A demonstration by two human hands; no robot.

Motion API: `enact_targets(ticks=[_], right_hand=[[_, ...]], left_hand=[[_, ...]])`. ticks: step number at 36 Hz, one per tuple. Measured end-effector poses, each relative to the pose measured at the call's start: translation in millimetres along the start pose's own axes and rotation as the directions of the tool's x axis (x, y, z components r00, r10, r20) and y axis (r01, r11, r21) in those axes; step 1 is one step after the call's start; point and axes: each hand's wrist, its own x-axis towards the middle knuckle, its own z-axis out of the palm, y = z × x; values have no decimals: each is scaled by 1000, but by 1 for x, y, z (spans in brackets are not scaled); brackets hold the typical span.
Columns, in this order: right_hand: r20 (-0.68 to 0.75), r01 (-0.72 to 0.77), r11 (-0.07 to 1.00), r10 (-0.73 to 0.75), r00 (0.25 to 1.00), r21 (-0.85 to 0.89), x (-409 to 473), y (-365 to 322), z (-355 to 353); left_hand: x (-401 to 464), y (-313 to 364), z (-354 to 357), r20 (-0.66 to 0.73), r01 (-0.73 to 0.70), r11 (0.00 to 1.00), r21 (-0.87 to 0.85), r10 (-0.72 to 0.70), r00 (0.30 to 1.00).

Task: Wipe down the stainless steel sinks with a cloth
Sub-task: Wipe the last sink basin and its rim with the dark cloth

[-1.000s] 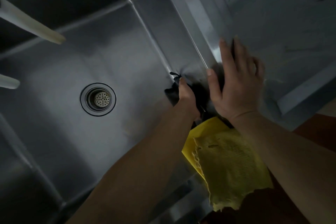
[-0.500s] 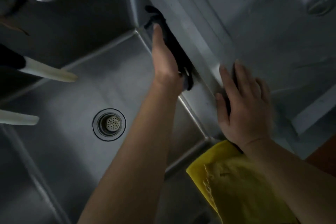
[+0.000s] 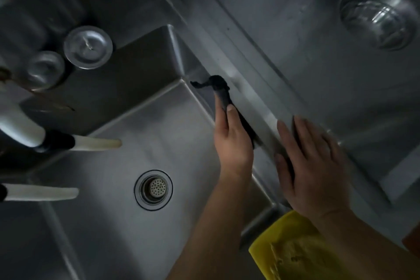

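A dark cloth [image 3: 219,85] lies against the right inner wall of the left stainless steel sink [image 3: 136,125]. My left hand [image 3: 234,143] presses it there with straight fingers, and its end pokes out past my fingertips. My right hand [image 3: 316,166] lies flat, fingers spread, on the divider rim [image 3: 245,88] between the two basins. A dark patch shows under its thumb side; I cannot tell whether that is cloth or shadow. The drain strainer [image 3: 153,189] sits in the sink floor, left of my left forearm.
A yellow cloth [image 3: 295,252] hangs over the near edge under my right forearm. Two white spouts [image 3: 95,143] [image 3: 41,192] reach in from the left. Two round metal lids [image 3: 88,50] [image 3: 44,69] stand at the back left. A shiny bowl [image 3: 377,20] sits in the right basin [image 3: 318,63].
My left hand swept the dark cloth from the near corner away along the right wall, then came back a little. My right hand stayed on the divider.
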Motion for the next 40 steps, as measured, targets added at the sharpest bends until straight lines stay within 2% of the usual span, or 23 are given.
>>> enact_targets(ticks=[2, 4, 7, 10, 15, 20, 26, 30, 33, 36, 38, 40], right_hand=[[-5, -1, 1000, 1, 1000, 6, 0, 0, -1], [6, -3, 1000, 3, 1000, 11, 1, 0, -1], [33, -10, 1000, 10, 999, 12, 1, 1, -2], [35, -12, 1000, 11, 999, 27, 1, 2, 0], [54, -14, 998, 11, 998, 62, 1, 3, 1], [96, -23, 997, 16, 995, 76, 2, 2, -1], [88, -27, 997, 21, 996, 71, 3, -1, -4], [-3, -25, 997, 25, 1000, 77, 1, -4, -6], [-39, -59, 993, 63, 997, 99, 0, -4, -4], [-23, -78, 992, 80, 997, 97, -2, -2, -2], [4, -92, 991, 92, 996, 94, -3, -2, -3], [74, -110, 989, 103, 992, 97, 0, -1, -4]], left_hand=[[3, 4, 1, -5, -177, 979, 99, 178, 984], [13, 7, 2, 55, -304, 920, 248, 300, 952], [40, 19, 4, 178, -376, 765, 523, 333, 926], [79, 42, 3, 160, -373, 686, 625, 356, 921], [122, 70, 0, 133, -334, 647, 685, 340, 931], [88, 53, 0, 170, -370, 642, 671, 352, 920], [-9, 0, -8, 357, -496, 635, 592, 345, 868], [-42, -19, -14, 496, -579, 620, 530, 328, 804], [-50, -17, -17, 510, -603, 606, 518, 346, 787], [-53, -4, -21, 551, -579, 580, 573, 251, 796], [-54, 8, -29, 609, -577, 562, 594, 155, 778], [-55, 22, -44, 627, -515, 606, 607, 33, 778]])
